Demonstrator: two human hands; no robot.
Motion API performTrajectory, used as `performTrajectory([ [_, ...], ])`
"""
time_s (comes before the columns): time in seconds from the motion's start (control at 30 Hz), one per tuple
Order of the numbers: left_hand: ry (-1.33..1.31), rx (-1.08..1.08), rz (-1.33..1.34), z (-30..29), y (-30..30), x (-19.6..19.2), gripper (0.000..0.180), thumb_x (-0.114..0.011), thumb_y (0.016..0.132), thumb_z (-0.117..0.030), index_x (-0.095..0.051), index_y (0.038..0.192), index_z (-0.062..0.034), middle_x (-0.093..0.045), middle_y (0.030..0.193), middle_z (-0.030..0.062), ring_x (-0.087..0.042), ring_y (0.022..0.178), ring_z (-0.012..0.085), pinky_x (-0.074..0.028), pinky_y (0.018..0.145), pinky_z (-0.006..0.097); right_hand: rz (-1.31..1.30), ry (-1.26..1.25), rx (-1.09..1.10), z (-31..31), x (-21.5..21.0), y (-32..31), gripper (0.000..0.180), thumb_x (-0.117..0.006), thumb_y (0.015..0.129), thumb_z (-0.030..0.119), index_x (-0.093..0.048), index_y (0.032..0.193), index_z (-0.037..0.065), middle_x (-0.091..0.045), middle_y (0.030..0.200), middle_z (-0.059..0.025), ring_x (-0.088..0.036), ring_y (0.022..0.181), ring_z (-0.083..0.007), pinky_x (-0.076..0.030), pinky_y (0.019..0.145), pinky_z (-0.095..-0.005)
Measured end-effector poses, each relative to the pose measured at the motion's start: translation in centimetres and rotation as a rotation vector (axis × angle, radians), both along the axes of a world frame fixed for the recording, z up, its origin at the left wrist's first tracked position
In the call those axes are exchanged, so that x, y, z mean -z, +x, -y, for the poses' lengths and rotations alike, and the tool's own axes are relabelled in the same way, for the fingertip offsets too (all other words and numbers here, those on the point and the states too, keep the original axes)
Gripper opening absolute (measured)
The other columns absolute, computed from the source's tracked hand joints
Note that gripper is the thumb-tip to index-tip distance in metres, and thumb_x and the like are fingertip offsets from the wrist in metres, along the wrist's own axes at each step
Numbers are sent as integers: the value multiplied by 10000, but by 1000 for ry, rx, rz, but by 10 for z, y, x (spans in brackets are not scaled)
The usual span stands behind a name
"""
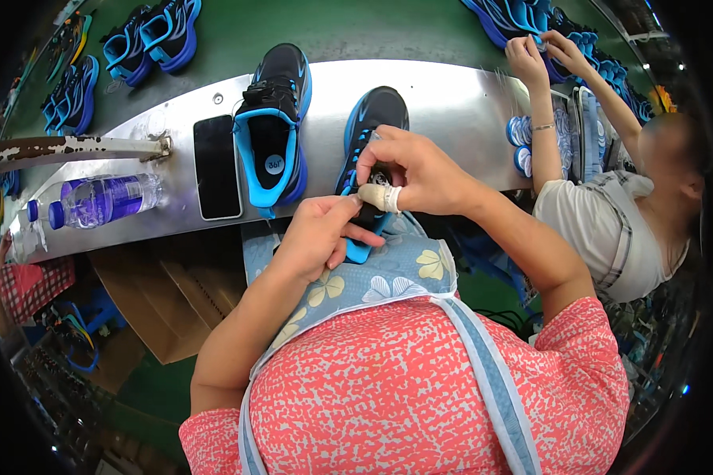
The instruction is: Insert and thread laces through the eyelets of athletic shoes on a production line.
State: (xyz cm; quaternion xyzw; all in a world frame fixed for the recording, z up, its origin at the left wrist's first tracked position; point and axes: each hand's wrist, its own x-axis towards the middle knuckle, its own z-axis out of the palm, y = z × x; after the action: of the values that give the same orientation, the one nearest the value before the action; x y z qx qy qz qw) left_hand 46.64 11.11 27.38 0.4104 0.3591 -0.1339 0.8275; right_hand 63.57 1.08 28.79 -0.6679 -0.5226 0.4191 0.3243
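Observation:
A black and blue sneaker (382, 107) sits at the table's near edge, toe pointing away, its heel end over my apron. My right hand (428, 174) bends over its lacing, thumb and fingers closed in a pinch; a pale wrap covers the thumb. Coming from the left, my left hand (318, 233) meets that thumb with its own thumb and a finger pressed together, another finger stretched over the shoe opening. My fingers hide what they grip at the laces. To the left stands a matching sneaker (276, 127), with a black fastener on its laces.
A black phone (217, 168) and purple-labelled bottles (107, 199) lie left on the metal table (444, 87), below a worn metal bar (71, 149). More sneakers (152, 39) stand on the green surface behind. At right a co-worker (610, 214) handles shoes beside stacked insoles (562, 134). Cardboard (162, 297) stands below.

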Motion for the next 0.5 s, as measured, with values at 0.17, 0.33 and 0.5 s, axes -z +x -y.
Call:
performTrajectory([
  [0.17, 17, 20, 59, 1, -7, 9, 335, -439, 975, -275, -568, 1000, 33, -679, 788, 212, -357, 311, 45, -263, 315, 172, 20, 73, -51, 7, -7, 12, 382, -722, 773, 176, -611, 1131, 104, -519, 841, -47, -532, 670, -150, -424, 601, -288],
  [0.33, -15, 8, 120, 3, -10, 13, 319, -428, 990, -280, -554, 1006, 13, -684, 801, 200, -368, 312, 49, -273, 316, 170, 249, 130, -21, 21, -3, 4, 431, -671, 816, 137, -573, 1233, 89, -605, 876, -153, -598, 780, -307, -469, 702, -372],
  [0.5, 56, 42, 103, 4, -5, 7, 319, -419, 994, -278, -552, 1007, 12, -686, 798, 192, -373, 311, 55, -279, 316, 171, 463, 114, -18, 20, -5, -4, 402, -691, 780, 146, -608, 1159, 43, -628, 880, -153, -623, 781, -331, -493, 693, -385],
])
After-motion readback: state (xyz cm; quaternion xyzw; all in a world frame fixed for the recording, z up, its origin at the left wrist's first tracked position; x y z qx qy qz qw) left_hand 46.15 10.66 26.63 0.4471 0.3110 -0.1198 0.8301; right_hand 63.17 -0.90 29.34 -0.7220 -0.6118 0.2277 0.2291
